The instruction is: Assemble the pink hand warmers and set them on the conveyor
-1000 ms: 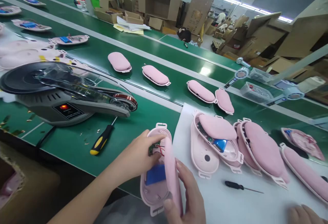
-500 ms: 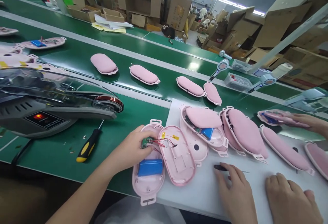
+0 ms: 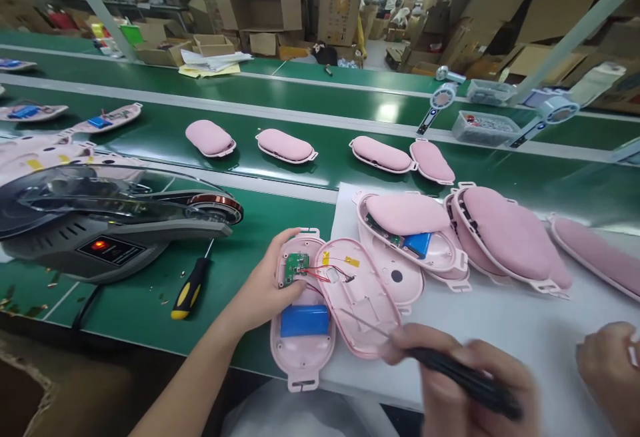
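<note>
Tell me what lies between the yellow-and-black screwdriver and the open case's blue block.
In the head view, from the screwdriver: green tabletop, the left hand, then the pink case's rim.

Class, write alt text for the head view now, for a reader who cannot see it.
A left hand holds an open pink case containing a green circuit board and blue block, while the right hand holds a black screwdriver over its wired pink cover.
</note>
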